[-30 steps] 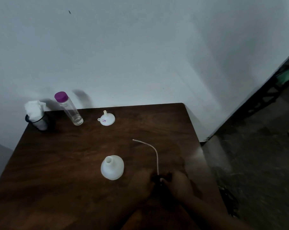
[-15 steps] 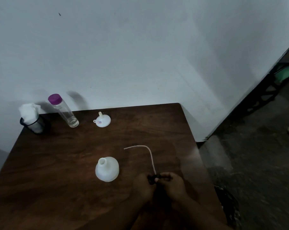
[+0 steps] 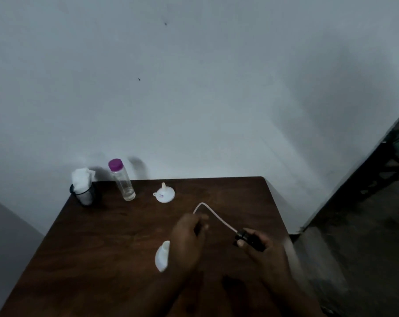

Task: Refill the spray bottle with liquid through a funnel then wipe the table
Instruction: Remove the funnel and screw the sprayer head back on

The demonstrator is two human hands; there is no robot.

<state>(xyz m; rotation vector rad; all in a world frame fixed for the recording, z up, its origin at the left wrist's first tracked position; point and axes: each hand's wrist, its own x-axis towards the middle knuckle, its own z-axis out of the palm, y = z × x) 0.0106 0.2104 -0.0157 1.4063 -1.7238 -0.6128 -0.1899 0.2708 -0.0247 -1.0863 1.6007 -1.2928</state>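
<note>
Lower centre: right hand [image 3: 263, 251] is gripping the black spray head [image 3: 247, 239], left hand [image 3: 186, 240] is pinching its tube [image 3: 217, 216].

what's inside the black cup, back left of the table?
A crumpled white tissue or cloth sticks up out of the black cup. How deep it goes, and anything beneath it, is covered and cannot be seen.

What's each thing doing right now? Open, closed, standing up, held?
Spray bottle: standing, top off, open.
Spray head: off the bottle, held by right hand.
Tube: curved, attached to the spray head.
Left hand: curled by the tube's tip; grip unclear.
Funnel: upside down, spout up.
Clear bottle: upright, purple cap on, little liquid inside.
Tissue: stuffed in black holder.
</note>
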